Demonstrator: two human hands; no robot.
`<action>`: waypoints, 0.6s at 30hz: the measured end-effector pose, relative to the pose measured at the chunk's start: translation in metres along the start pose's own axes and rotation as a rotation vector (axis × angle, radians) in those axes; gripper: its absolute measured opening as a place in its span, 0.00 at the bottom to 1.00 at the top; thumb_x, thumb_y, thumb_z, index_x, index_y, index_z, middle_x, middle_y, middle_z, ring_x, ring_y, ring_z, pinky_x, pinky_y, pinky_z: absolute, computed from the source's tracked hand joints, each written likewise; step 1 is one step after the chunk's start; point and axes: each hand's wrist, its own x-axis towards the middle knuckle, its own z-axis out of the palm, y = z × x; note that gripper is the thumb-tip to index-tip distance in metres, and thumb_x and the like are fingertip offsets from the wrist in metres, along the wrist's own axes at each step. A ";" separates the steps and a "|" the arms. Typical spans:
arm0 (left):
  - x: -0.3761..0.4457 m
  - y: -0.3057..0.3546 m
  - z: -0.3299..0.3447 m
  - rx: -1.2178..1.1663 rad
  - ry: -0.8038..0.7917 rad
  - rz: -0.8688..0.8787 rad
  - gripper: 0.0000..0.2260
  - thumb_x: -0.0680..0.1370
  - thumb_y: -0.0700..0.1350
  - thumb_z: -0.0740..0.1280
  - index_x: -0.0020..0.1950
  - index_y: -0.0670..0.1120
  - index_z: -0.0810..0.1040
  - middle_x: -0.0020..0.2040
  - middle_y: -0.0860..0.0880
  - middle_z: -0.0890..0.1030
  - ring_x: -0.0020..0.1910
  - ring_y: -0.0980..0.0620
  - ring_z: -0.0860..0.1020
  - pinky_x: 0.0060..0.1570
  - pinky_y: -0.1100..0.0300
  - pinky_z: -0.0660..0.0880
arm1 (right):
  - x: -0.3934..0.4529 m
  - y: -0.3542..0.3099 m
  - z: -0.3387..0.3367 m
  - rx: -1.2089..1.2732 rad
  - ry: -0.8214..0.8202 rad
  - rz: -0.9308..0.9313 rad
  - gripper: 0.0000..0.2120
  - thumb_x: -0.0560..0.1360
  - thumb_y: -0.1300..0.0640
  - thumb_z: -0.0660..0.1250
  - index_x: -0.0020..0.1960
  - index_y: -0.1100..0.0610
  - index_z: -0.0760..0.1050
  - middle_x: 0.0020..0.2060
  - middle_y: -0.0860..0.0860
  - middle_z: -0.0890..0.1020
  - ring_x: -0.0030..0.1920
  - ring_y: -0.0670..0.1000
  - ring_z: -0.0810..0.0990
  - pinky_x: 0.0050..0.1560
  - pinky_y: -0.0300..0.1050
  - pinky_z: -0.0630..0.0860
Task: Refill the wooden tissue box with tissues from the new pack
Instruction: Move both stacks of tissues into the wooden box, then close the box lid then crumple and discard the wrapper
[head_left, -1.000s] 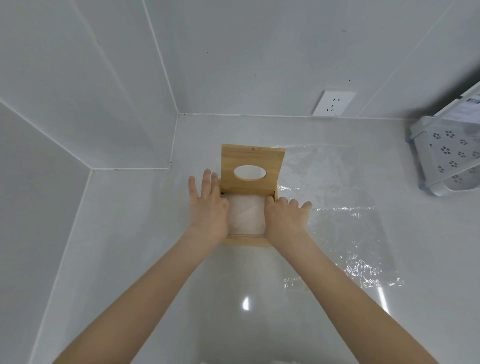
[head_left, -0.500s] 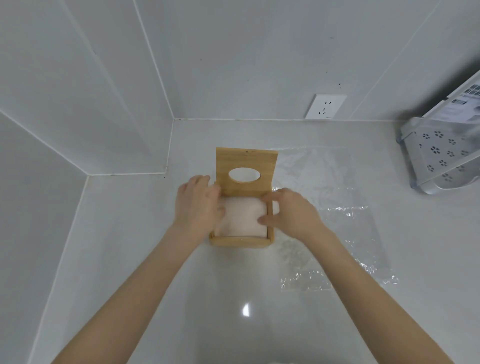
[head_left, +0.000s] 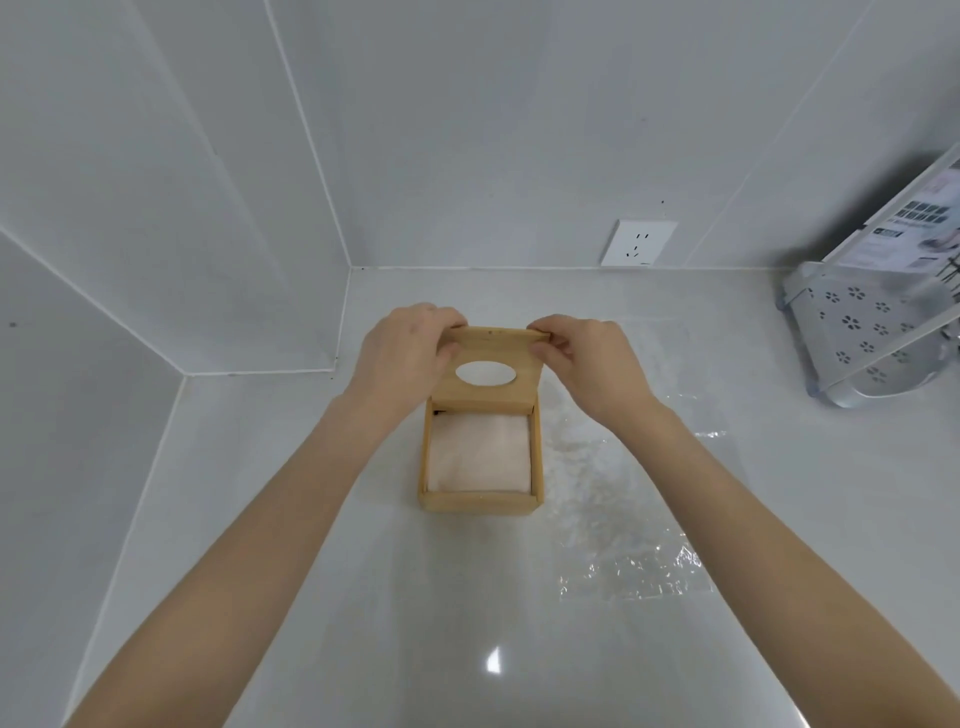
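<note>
Tissues (head_left: 478, 460) are sitting as a pale, soft stack inside the wooden tissue box (head_left: 480, 501), filling it from wall to wall and lying just below the rim. The box is resting on the glossy white countertop (head_left: 363, 597), near the corner of the tiled walls. An empty clear plastic wrapper (head_left: 623, 519) is lying flat on the counter, touching the box on its right side.

At the far edge of the box, the hinged lid (head_left: 485, 374) with its oval opening is standing tilted up. The left hand (head_left: 410, 353) is pinching the lid's top left corner; the right hand (head_left: 587, 358) is pinching the top right corner, fingers closed on the wood.

Handling notes: the stack is light and compressible and is likely to snag if pressed unevenly. The lid is stiff and light; holding it by both top corners appears correct for lowering it squarely. The top tissue is probably needing to be fed through the oval.

Further back, a perforated plastic basket (head_left: 862, 338) is sitting at the right, and a wall socket (head_left: 639, 241) is showing on the rear wall
</note>
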 end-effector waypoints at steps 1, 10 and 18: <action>-0.004 0.001 -0.001 0.006 0.008 0.006 0.11 0.75 0.39 0.64 0.56 0.44 0.78 0.51 0.43 0.82 0.51 0.43 0.77 0.54 0.47 0.73 | -0.004 0.000 -0.002 0.000 0.007 -0.019 0.10 0.77 0.60 0.62 0.55 0.57 0.79 0.42 0.56 0.85 0.45 0.57 0.81 0.49 0.53 0.77; -0.084 -0.006 0.016 -0.053 0.074 0.142 0.16 0.72 0.51 0.60 0.49 0.45 0.84 0.46 0.47 0.86 0.44 0.47 0.84 0.44 0.53 0.81 | -0.077 0.007 0.004 0.096 -0.078 -0.102 0.09 0.75 0.55 0.67 0.54 0.53 0.82 0.53 0.48 0.84 0.50 0.40 0.80 0.47 0.27 0.69; -0.125 -0.019 0.066 0.002 0.067 0.114 0.26 0.79 0.57 0.48 0.54 0.45 0.82 0.55 0.48 0.83 0.57 0.52 0.79 0.59 0.63 0.69 | -0.113 0.015 0.051 0.115 0.065 -0.072 0.10 0.68 0.59 0.72 0.48 0.58 0.83 0.49 0.53 0.85 0.52 0.51 0.81 0.54 0.46 0.77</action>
